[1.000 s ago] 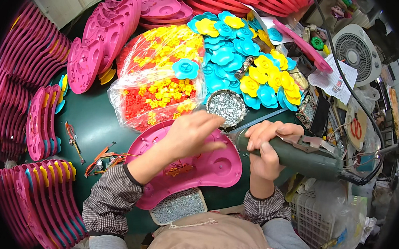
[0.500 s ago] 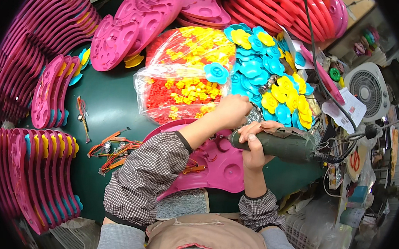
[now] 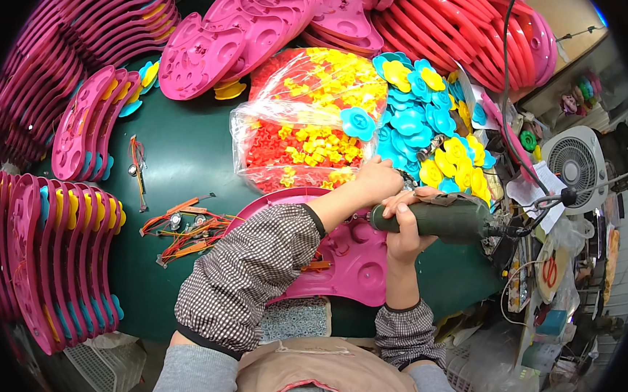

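My right hand is wrapped round a dark green electric screwdriver, which lies level with its front end pointing left. Beyond it, my left hand has its fingers bent and drawn together at a heap of small shiny metal pieces, mostly hidden by the hands. What the left fingers hold, if anything, cannot be made out. Beneath my left forearm a curved pink plastic panel with round hollows lies on the dark green table. An orange wired part shows on the panel beside my sleeve.
An opened plastic bag of red and yellow small pieces lies ahead, beside blue flower-shaped pieces and yellow ones. Wired parts lie left. Stacked pink panels line the left side. A fan stands right; a cable hangs nearby.
The view has shifted slightly, so most things sit a little further right. My left hand stays by the metal pieces, and the screwdriver remains in my right hand.
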Available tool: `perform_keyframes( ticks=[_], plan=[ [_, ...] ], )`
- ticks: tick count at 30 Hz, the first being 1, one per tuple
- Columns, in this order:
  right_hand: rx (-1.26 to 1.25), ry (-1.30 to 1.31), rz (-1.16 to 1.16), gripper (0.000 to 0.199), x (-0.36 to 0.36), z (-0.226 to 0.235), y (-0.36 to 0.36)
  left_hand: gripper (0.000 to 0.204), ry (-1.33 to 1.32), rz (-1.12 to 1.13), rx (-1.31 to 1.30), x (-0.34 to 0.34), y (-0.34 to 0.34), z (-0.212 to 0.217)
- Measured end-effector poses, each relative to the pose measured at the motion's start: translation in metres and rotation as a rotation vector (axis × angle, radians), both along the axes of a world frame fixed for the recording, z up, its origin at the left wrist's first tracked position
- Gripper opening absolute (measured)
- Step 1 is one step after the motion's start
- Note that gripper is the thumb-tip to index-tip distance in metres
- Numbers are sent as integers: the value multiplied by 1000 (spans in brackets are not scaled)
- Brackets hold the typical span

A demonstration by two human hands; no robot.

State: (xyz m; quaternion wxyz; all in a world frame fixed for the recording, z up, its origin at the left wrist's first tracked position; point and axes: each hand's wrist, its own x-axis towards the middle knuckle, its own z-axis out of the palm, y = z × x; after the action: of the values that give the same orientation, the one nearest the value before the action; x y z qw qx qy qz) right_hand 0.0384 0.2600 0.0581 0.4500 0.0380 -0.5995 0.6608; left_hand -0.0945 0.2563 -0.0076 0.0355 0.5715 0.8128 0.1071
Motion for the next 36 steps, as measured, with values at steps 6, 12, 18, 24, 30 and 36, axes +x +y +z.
perform_keyframes(
  ticks=[6, 12, 18, 24, 30, 36],
  plan=[
    [113, -4, 34, 37, -2, -1, -1, 20, -334, 15, 196, -7, -14, 16],
    [64, -66, 66, 37, 1, 0, -3, 26, -695, 163, 630, 1, -58, 28],
    [17, -69, 141, 39, -2, -1, -2, 30, -1001, 267, 561, 28, -152, 30],
    [295, -125, 170, 40, -10, -6, 1, 26, -875, 334, 521, 51, -170, 18],
    [-41, -38, 181, 39, -5, 9, 5, 25, -793, 207, 490, 52, -172, 16],
    [-140, 70, 209, 41, 24, 38, -5, 24, -464, 82, 600, 58, -171, 18]
  ],
)
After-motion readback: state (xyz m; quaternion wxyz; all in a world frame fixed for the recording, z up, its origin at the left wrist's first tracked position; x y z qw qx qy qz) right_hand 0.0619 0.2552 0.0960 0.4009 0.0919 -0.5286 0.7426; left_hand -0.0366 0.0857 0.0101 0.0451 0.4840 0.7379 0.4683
